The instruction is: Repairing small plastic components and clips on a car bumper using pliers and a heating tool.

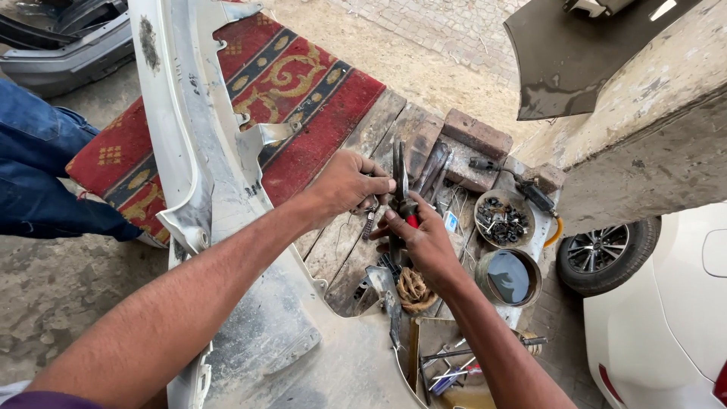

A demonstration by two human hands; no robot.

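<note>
My left hand (pixel 344 184) and my right hand (pixel 422 241) meet over a wooden platform (pixel 379 136). The right hand grips pliers (pixel 401 189) by their red handles, jaws pointing away from me. The left hand pinches a small dark metal piece (pixel 369 220) next to the pliers' jaws; I cannot tell what it is. A white car bumper (pixel 204 174) lies on its side across the platform, just left of my left forearm.
A red patterned rug (pixel 303 91) covers part of the platform. Two round tins stand at the right, one with screws (pixel 503 220), one with dark liquid (pixel 509 277). Loose tools (pixel 447 367) lie near me. A white car (pixel 666 303) is at the right. Someone's jeans-clad leg (pixel 38 167) is at the left.
</note>
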